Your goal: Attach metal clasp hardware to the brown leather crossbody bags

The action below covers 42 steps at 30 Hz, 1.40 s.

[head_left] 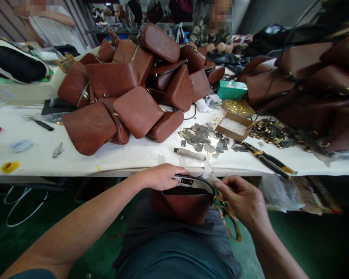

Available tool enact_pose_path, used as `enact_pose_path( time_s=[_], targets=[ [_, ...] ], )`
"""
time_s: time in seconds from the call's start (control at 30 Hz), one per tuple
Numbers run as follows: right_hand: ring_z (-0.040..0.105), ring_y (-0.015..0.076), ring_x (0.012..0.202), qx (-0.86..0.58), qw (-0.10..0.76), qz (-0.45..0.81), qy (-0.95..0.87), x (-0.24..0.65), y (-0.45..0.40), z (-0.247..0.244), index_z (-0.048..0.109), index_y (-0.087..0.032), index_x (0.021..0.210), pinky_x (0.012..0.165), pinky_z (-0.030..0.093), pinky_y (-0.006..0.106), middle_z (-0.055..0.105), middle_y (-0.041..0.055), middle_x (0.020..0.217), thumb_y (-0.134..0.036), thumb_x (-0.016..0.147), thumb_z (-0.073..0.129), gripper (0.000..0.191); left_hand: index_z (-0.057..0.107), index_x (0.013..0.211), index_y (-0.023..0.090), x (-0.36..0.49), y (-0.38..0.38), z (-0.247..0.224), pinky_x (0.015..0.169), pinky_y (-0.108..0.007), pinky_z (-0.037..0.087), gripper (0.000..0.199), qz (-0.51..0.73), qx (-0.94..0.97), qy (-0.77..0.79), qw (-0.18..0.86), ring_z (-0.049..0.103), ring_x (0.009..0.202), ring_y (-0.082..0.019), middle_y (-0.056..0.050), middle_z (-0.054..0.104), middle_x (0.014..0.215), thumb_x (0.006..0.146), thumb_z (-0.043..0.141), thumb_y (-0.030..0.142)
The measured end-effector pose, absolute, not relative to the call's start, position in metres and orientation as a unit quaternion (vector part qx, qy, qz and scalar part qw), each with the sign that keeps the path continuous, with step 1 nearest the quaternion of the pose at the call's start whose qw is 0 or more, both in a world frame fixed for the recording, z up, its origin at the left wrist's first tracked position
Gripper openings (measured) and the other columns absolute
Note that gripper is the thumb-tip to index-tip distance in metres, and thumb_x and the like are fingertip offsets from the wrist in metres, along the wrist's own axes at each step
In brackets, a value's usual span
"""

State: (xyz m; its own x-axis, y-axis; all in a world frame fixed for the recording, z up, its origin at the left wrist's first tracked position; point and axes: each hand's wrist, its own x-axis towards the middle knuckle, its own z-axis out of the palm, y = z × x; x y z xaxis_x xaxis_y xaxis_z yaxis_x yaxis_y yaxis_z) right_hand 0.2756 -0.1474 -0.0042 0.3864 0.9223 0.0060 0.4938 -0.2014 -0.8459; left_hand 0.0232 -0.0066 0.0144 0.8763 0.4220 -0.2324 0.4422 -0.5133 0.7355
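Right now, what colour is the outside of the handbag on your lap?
The handbag is reddish-brown outside, best seen in the head view.

A long white desk (40,157) runs from left to right across the room, its top brightly lit and its near edge straight. Beneath it lies a green floor (293,242), dim in the shade under the desk. At the far left stands a grey-pink wall (1,17) with ridges; at the far right is a plain grey wall (270,17). A crowded rack (103,29) fills the far middle, where the light is duller.
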Motion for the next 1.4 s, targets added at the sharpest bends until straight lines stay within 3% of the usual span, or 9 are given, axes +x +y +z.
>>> enact_pose_path(
  time_s=[0.13,0.37,0.5,0.83,1.2,1.4],
  targets=[
    [0.063,0.0167,0.061,-0.676,0.302,0.240,-0.627,0.240,-0.136,0.004,0.070,-0.024,0.075,0.056,0.041,0.026,0.072,-0.0003,0.069,-0.052,0.088,0.072,0.031,0.066,0.136,0.023,0.025,-0.009,0.012,0.098,-0.031,0.051,0.054,-0.011,0.873,0.253,0.418,0.070,0.111,-0.023,-0.006,0.075,0.128,0.085,0.052,0.010],
    [0.064,0.0173,0.059,-0.680,0.253,0.216,-0.654,0.236,-0.124,0.016,0.071,-0.026,0.076,0.056,0.038,0.026,0.070,-0.0013,0.064,-0.050,0.090,0.069,0.028,0.068,0.132,0.021,0.023,-0.011,0.008,0.095,-0.032,0.052,0.049,0.003,0.870,0.263,0.417,0.071,0.107,-0.023,-0.007,0.077,0.122,0.086,0.053,0.011],
    [0.063,0.0175,0.057,-0.675,0.210,0.178,-0.685,0.228,-0.121,0.011,0.071,-0.027,0.076,0.055,0.034,0.027,0.072,-0.0013,0.066,-0.047,0.090,0.069,0.024,0.068,0.131,0.021,0.026,-0.014,0.009,0.100,-0.034,0.051,0.048,-0.002,0.869,0.262,0.420,0.070,0.114,-0.025,-0.008,0.075,0.128,0.086,0.054,0.012],
    [0.064,0.0183,0.059,-0.701,0.190,0.114,-0.678,0.221,-0.132,-0.004,0.068,-0.027,0.077,0.056,0.029,0.029,0.075,-0.0005,0.072,-0.040,0.090,0.069,0.019,0.071,0.126,0.020,0.029,-0.020,0.003,0.102,-0.033,0.051,0.050,0.012,0.834,0.290,0.469,0.069,0.114,-0.023,-0.005,0.076,0.125,0.081,0.054,0.008],
    [0.064,0.0179,0.059,-0.710,0.183,0.137,-0.666,0.219,-0.133,0.001,0.071,-0.029,0.076,0.057,0.029,0.029,0.075,-0.0025,0.070,-0.041,0.088,0.073,0.018,0.071,0.124,0.018,0.032,-0.015,0.001,0.101,-0.032,0.051,0.052,0.000,0.814,0.289,0.505,0.067,0.115,-0.023,-0.005,0.075,0.124,0.077,0.053,0.007],
    [0.069,0.0190,0.071,-0.733,0.142,0.122,-0.654,0.213,-0.135,0.006,0.071,-0.027,0.081,0.061,0.027,0.030,0.078,-0.0013,0.080,-0.036,0.092,0.067,0.015,0.071,0.127,0.019,0.032,-0.019,0.002,0.106,-0.033,0.049,0.053,0.002,0.798,0.294,0.526,0.067,0.117,-0.023,-0.004,0.074,0.128,0.078,0.055,0.008]
  ],
)
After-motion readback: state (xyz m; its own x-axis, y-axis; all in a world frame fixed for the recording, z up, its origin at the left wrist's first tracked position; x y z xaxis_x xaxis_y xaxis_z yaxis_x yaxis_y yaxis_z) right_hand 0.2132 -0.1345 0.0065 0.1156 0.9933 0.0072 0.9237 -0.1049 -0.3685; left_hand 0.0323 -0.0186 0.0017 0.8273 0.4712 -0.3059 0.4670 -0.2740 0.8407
